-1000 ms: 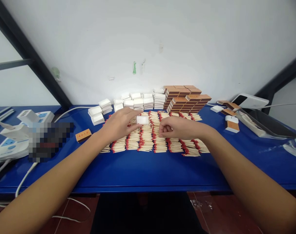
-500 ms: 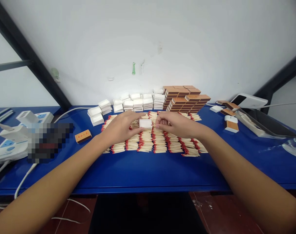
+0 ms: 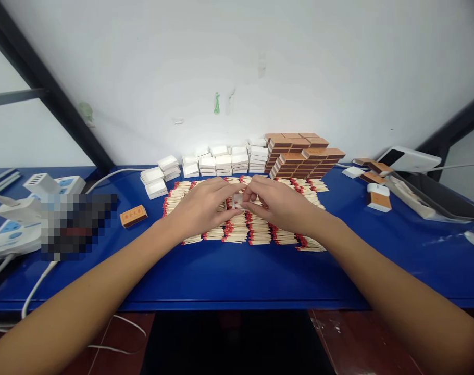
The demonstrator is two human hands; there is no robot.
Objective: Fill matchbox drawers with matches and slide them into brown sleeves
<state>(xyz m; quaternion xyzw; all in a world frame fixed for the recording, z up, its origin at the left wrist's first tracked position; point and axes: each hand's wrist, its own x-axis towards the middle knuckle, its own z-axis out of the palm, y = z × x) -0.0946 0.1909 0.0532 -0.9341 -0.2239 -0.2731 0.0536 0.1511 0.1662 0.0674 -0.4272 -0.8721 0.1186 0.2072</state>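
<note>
A small white matchbox tray (image 3: 237, 202) sits between the thumb and fingers of my left hand (image 3: 203, 205), which is closed on it above the matches. At the tray's right end, the fingers of my right hand (image 3: 274, 203) are pinched together. Whatever they hold there is hidden by the fingertips. Below both hands, wooden matches (image 3: 259, 234) with red heads lie in several long rows on the blue table (image 3: 237, 276). The hands cover the middle of these rows.
Stacks of white trays (image 3: 223, 162) stand along the wall, beside a pile of brown matchboxes (image 3: 299, 156). One matchbox (image 3: 133, 215) lies at the left, near a power strip (image 3: 14, 232). Loose boxes (image 3: 378, 201) and a white device (image 3: 409, 159) are at the right.
My right hand has moved left, and its fingers now meet the tray's end. The tray, in my left hand, has shifted slightly right and is now more covered. The view has turned slightly.
</note>
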